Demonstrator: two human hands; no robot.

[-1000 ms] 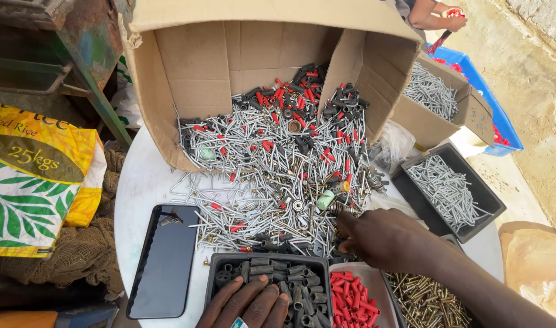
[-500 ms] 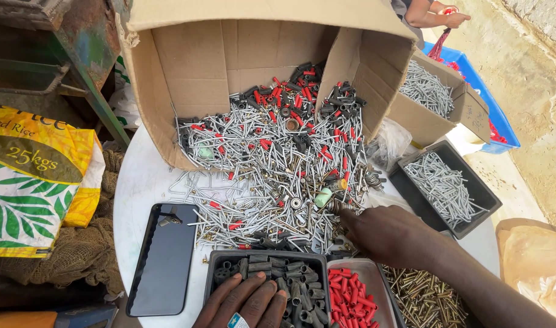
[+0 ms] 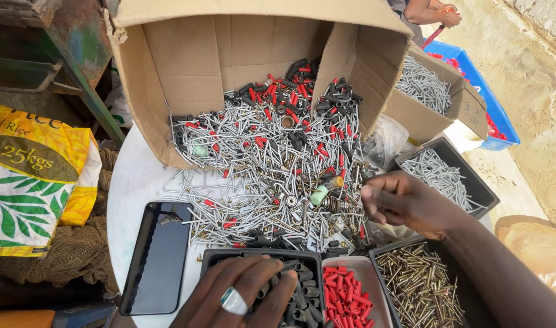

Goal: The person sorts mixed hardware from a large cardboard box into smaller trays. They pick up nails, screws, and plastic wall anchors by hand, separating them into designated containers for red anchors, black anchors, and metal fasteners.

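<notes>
pinching at the near edge of the pile (image 3: 272, 176), the right hand (image 3: 411, 203) has its fingertips drawn together over the screws, but i cannot tell whether a piece is between them. the pile is a tangle of silver screws, red plugs and black sleeves, spilling from a torn box (image 3: 187, 67) onto the white table (image 3: 138, 182). each piece looks small, light, stiff and a little slick, and the screws are sharp at the tip; i judge one is best taken by the shank with two fingertips, since the heap is interlocked and would drag neighbours along. the left hand (image 3: 241, 297), wearing a ring, lies flat with fingers spread on the black tray (image 3: 263, 254) of dark sleeves. beside it a tub (image 3: 378, 291) holds red plugs, then a tray of brass screws (image 3: 417, 285). further right a dark tray (image 3: 442, 176) and a small box (image 3: 423, 85) hold silver screws. a phone (image 3: 159, 255) lies left of the trays.
</notes>
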